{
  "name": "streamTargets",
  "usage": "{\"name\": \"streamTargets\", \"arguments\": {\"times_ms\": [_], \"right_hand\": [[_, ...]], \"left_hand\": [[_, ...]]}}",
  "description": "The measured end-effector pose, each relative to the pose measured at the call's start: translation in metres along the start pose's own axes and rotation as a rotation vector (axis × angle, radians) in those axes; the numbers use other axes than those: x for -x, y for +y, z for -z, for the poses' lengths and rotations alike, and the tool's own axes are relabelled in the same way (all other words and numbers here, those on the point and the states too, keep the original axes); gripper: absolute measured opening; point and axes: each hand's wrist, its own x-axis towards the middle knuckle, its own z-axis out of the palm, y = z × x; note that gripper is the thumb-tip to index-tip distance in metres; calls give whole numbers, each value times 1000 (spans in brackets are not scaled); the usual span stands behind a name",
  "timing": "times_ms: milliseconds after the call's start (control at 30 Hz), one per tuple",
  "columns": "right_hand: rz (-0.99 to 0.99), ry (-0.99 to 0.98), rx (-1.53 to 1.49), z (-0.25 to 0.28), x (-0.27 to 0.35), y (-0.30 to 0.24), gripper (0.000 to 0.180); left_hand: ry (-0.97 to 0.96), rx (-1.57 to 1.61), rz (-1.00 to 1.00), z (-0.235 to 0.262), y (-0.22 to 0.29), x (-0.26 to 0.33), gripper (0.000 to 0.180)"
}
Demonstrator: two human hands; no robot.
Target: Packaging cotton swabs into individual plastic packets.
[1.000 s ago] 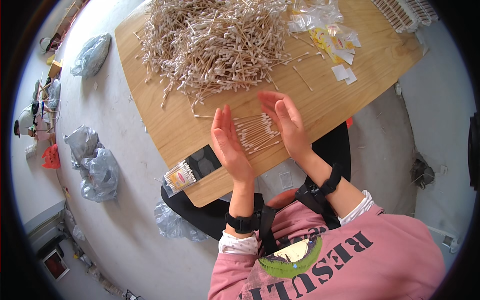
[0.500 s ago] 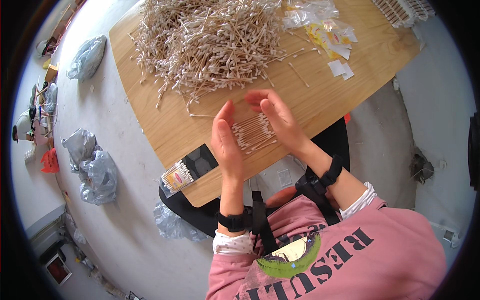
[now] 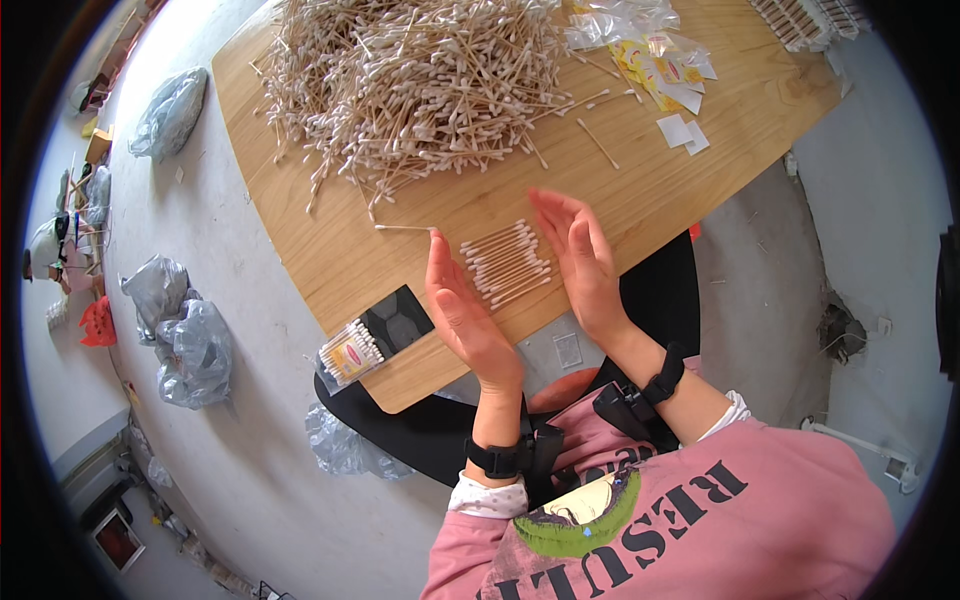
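Hands have drawn apart since a moment ago: left hand (image 3: 462, 312) and right hand (image 3: 578, 258), both flat and spread, flank the squared bundle of cotton swabs (image 3: 507, 264) lying near the table edge (image 3: 330, 290), gripping nothing.

Table (image 3: 690, 190): smooth matt light wood. Cotton swabs (image 3: 505, 265): wooden sticks, fluffy white tips. Bags (image 3: 625, 20) at far edge: glossy clear plastic.

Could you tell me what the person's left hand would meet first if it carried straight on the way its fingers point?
The left hand points up the wooden table. First in that line is probably the single cotton swab lying just beyond its fingertips, then the big heap of cotton swabs. Height above the table is unclear.
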Motion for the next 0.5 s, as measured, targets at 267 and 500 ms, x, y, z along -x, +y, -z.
{"name": "streamTargets", "arguments": {"times_ms": [267,500], "right_hand": [[245,-176,540,10,21,-11,77],[273,-218,785,5,11,-8,83]], "left_hand": [[-19,-21,13,18,6,4,67],[-13,-43,-28,14,3,2,65]]}}
